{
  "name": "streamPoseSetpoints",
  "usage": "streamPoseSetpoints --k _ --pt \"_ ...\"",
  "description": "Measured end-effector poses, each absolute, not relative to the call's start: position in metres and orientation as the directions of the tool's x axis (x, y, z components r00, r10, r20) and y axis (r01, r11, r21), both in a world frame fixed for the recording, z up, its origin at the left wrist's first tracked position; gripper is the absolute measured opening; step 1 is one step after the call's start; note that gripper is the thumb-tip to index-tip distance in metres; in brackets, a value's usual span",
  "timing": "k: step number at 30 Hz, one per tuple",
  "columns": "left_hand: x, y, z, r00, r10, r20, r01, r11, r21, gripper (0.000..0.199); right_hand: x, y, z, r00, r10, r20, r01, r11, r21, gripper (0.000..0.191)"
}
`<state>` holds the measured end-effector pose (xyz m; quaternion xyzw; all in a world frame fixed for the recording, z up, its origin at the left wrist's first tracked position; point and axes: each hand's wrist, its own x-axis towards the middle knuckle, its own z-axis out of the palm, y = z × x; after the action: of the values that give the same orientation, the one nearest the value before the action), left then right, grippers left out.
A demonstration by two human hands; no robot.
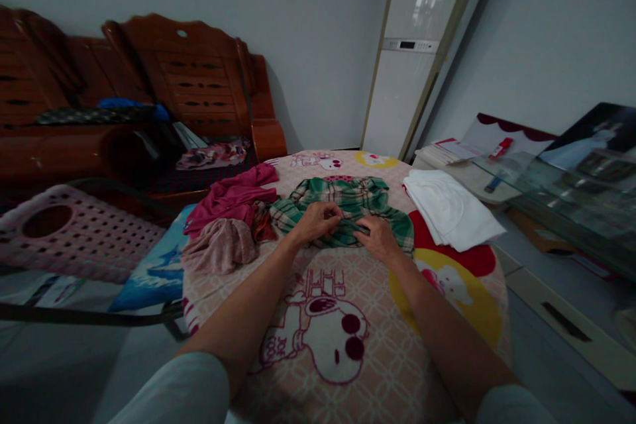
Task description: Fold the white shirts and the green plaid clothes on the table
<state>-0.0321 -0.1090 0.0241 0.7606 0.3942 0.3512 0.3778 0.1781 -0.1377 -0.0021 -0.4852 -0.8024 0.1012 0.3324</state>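
Observation:
A green plaid shirt (342, 193) lies crumpled and spread across the far half of a round, cloth-covered table. My left hand (318, 221) is closed in a pinch on the fabric near the shirt's middle. Just right of it, my right hand (378, 237) grips the near part of the same shirt between thumb and fingers. What exactly sits between the fingertips is too small to make out. Beside the shirt on the left are a magenta garment (233, 195) and a dusty-pink cloth (221, 245). Folded white clothing (450, 207) rests to the right.
The patterned tablecloth (318, 404) has cartoon dogs on it. A wooden sofa (193, 79) and a pink woven chair (89, 232) with a blue cushion (154, 271) stand at left. To the right is a glass-topped cabinet (561, 192). A tall white air conditioner (402, 86) stands behind.

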Motion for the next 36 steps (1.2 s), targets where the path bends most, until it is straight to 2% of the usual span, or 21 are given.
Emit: streamPoseSetpoints --k 2,6,12,15,19,24,27,36 --pt "-0.034 -0.108 0.023 0.481 0.851 0.211 0.322 -0.395 0.86 0.011 0.178 -0.138 -0.002 -0.305 0.849 0.431 0.699 0.507 -0.504 0.009" --pt "-0.035 -0.107 0.021 0.553 0.811 0.188 0.325 -0.418 0.848 0.011 0.18 -0.137 -0.001 -0.282 0.85 0.444 0.665 0.507 -0.549 0.012" --pt "-0.036 -0.106 0.024 0.607 0.769 0.203 0.37 -0.499 0.784 0.032 0.181 -0.136 -0.005 -0.242 0.857 0.454 0.695 0.48 -0.536 0.017" --pt "-0.037 -0.105 0.025 0.602 0.773 0.201 0.384 -0.501 0.776 0.025 0.181 -0.136 -0.005 -0.234 0.855 0.463 0.715 0.474 -0.513 0.016" --pt "-0.037 -0.104 0.022 0.585 0.785 0.204 0.385 -0.49 0.782 0.033 0.18 -0.137 -0.002 -0.239 0.852 0.465 0.708 0.481 -0.518 0.015" --pt "-0.035 -0.101 0.014 0.543 0.818 0.19 0.337 -0.42 0.843 0.019 0.18 -0.14 0.002 -0.222 0.881 0.418 0.63 0.457 -0.628 0.006" --pt "-0.034 -0.1 0.012 0.51 0.842 0.179 0.311 -0.374 0.874 0.022 0.181 -0.141 0.004 -0.224 0.886 0.406 0.588 0.455 -0.669 0.013" --pt "-0.03 -0.101 0.009 0.48 0.859 0.175 0.256 -0.328 0.909 0.021 0.18 -0.137 -0.001 -0.283 0.863 0.419 0.609 0.499 -0.616 0.009"
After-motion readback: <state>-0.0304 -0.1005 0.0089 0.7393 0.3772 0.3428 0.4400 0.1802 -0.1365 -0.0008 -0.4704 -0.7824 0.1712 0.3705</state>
